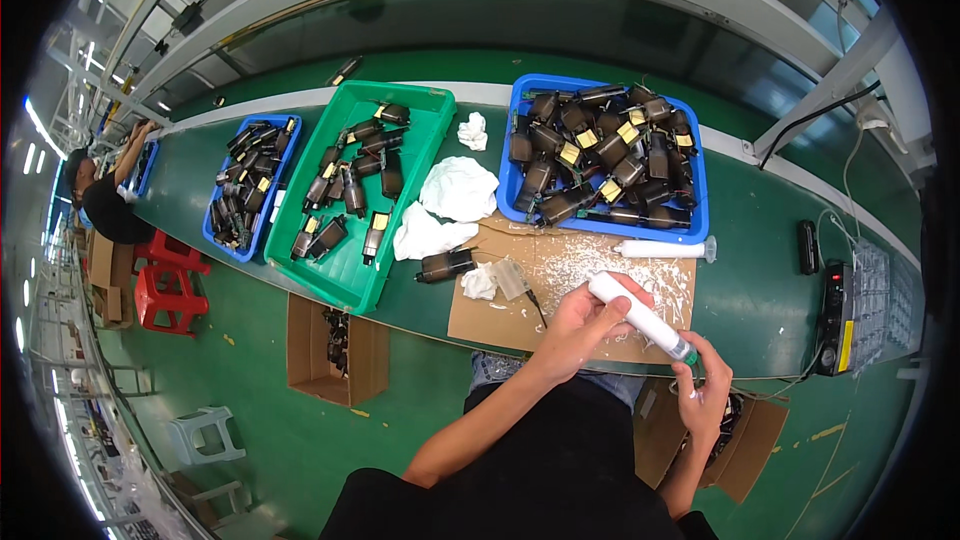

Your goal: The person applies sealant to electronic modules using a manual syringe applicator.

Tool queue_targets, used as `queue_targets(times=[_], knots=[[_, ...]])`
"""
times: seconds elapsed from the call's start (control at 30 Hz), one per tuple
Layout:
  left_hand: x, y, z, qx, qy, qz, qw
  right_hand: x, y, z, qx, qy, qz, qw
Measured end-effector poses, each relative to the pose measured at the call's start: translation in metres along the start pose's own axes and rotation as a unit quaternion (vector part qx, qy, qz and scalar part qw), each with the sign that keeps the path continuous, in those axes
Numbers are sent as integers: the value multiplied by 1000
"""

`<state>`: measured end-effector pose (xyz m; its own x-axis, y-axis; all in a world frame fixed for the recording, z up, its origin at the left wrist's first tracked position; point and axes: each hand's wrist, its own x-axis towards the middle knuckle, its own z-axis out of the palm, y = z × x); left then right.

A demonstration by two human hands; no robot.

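Observation:
My left hand point(580, 328) is wrapped round a thick syringe barrel point(648, 322) that looks filled with white paste. Held at a slant above the cardboard sheet point(560, 258), the barrel has a clear collar and a green piece at its lower right end. The fingers of my right hand point(706, 388) close on that green end, with a little white stuff on them. Past my hands a second white syringe barrel point(660, 249) lies on its side. Left of my left hand are a small clear cup point(509, 279), a thin dark-tipped tool point(538, 308) and crumpled white tissue point(479, 283).
A blue bin point(705, 180) and a green tray point(350, 285) hold dark cylindrical motors; another blue bin point(207, 220) stands further left. White rags point(460, 188) lie between. A black control box point(833, 320) with cables stands right. Cardboard boxes point(365, 375) and red stools point(165, 300) are below; a co-worker point(105, 205) sits far left.

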<state>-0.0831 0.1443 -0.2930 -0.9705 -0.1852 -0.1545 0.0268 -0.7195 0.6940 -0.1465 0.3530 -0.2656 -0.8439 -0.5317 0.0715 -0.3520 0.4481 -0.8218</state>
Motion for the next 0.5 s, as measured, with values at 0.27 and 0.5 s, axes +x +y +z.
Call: queue_targets(times=[0.27, 0.5], knots=[[-27, 18, 1, 140, -36, 26, 989, 3, -7, 22, -139, -71, -114, 981], [-42, 59, -43, 774, 187, 202, 570, 5, 1, 7, -38, -19, -42, 998]])
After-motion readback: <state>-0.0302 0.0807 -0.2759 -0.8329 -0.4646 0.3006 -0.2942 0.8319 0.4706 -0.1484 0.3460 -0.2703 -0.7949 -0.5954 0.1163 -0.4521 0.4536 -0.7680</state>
